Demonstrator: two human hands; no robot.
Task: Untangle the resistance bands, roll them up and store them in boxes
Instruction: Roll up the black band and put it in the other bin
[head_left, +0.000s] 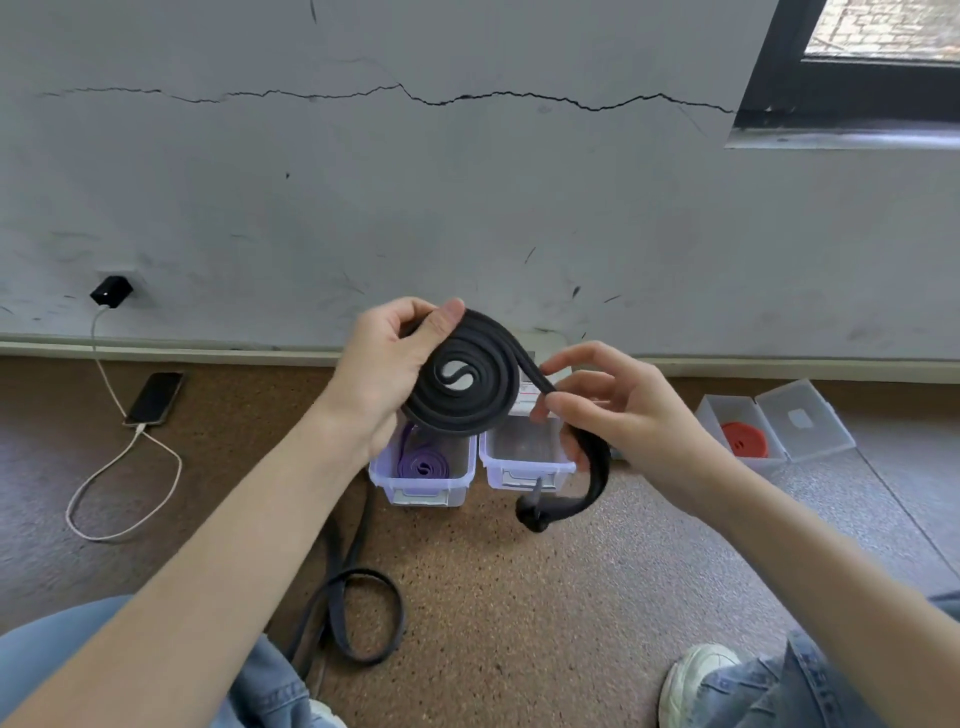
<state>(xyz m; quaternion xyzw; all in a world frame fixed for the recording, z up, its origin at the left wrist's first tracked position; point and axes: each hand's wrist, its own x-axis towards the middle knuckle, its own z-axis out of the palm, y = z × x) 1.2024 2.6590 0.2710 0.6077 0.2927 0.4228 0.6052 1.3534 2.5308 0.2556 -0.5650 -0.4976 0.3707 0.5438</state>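
Biggest thing here is the floor (519, 597), speckled brown, running up to a cracked grey wall (467, 208). Two clear boxes sit near the floor's far edge by the skirting: the left box (422, 480) already has a rolled purple band (423, 462) in it, the right box (527, 462) looks empty to me. A third box (748, 431) further right, lid open, holds an orange band (744, 439). Another dark band (353, 613) lies loose on the floor near the person's knees, not rolled yet.

The black band (462, 379) is up in the air above the two boxes, mostly wound into a flat spiral facing the camera. The left hand (384, 374) is clamped round the coil, thumb across its top rim. The right hand (613, 410) pinches the free tail just where it leaves the coil.

The tail runs off the coil's right side, slanting down and right, then curls under the right hand and hangs toward the floor, ending in a folded loop (535, 514).

What could go wrong: rubber like this probably wants to spring open, so if the left thumb slackens the whole spiral could unwind. A twisted tail would likely roll on lumpy and not fit the box.
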